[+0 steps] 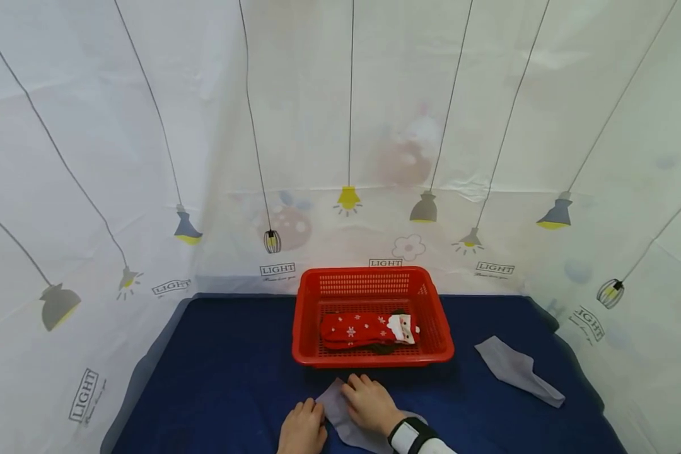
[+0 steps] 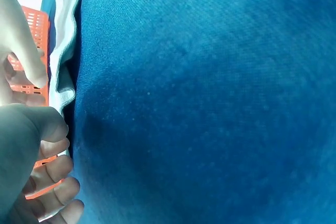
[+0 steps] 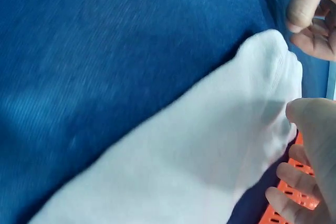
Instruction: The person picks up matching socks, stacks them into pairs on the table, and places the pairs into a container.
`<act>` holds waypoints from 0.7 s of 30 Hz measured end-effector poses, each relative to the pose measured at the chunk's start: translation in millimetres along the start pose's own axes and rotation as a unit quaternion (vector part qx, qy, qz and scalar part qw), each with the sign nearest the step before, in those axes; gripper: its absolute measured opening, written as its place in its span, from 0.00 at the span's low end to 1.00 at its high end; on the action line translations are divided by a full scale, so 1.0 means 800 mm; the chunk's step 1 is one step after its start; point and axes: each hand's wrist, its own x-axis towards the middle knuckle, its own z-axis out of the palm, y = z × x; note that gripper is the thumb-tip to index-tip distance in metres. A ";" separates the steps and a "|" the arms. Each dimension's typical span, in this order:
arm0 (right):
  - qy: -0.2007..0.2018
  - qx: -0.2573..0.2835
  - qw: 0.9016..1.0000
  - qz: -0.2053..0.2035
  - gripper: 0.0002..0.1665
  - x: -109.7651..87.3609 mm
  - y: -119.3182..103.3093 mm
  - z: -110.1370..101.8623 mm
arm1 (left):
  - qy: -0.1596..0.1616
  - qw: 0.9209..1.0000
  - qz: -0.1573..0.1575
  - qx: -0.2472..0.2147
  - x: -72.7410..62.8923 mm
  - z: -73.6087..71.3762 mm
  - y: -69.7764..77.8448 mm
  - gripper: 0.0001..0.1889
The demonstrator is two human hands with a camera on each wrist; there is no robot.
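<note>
A light grey sock [image 1: 336, 410] lies flat on the dark blue cloth in front of the red basket, looking near white in the right wrist view [image 3: 189, 135]. My right hand [image 1: 370, 402] rests over it, the thumb at the sock's edge and the fingers loosely spread past it. Beside the sock's toe end is my left hand [image 1: 303, 429], its fingers relaxed and a small gap showing between its thumb and the sock in the right wrist view. Part of the sock is hidden under my right hand and wrist.
The red plastic basket [image 1: 373, 361] stands just beyond my hands, with red Santa-patterned socks [image 1: 354, 329] inside. A second grey sock [image 1: 513, 367] lies to the right on the blue cloth [image 1: 221, 378]. A white sheet printed with lamps [image 1: 318, 126] hangs around the back and sides.
</note>
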 end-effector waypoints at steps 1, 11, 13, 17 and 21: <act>-0.001 0.001 1.000 0.001 0.16 0.001 -0.002 0.001 | -0.001 1.000 -0.002 -0.003 0.000 -0.001 0.000 0.13; -0.011 0.003 1.000 0.012 0.27 0.003 -0.014 0.014 | 0.005 1.000 -0.007 -0.002 -0.002 0.004 0.001 0.12; -0.007 0.001 1.000 0.012 0.27 0.003 -0.016 0.015 | -0.001 1.000 -0.009 -0.004 -0.002 0.005 0.000 0.12; -0.021 -0.001 1.000 0.019 0.24 0.006 -0.018 0.013 | -0.011 1.000 -0.011 -0.006 -0.002 0.006 -0.001 0.12; -0.049 0.003 0.998 0.031 0.20 0.008 -0.021 0.012 | -0.019 1.000 -0.014 -0.005 -0.002 0.007 -0.001 0.12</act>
